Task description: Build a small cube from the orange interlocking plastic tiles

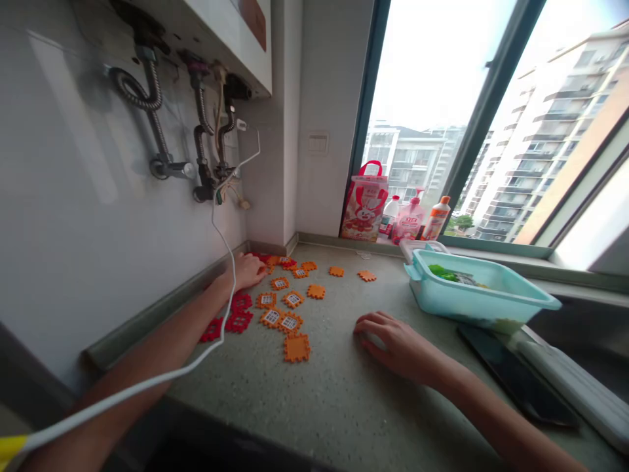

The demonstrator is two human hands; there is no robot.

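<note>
Cable: nearest to us, a white cable [147,378] sweeps across our view of the left forearm and the red pieces [239,321].
Surface: on the grey speckled surface [334,406], at our right, we see a dark phone-like slab [515,373]; just beyond it stands a teal tub [457,298] with something leafy inside.
Window: farther off, by the glass, we see a red-handled bag [363,213], a pink pump bottle [409,221] and an orange-capped bottle [437,219].
Right hand: our right hand [386,341] rests with fingers loosely bent, thumb apart, gripping nothing we can see; the orange pieces [297,348] lie to its left, clear of it.
Left hand: our left hand [248,270] reaches to the far end of the scatter, fingers right beside red and orange pieces; we cannot tell whether they grasp one.
Orange pieces: flat, notch-edged squares, the nearest plain, several behind it bearing white panels with dark marks.
Red pieces: notched too, with cut-out openings, bunched near our left forearm.
</note>
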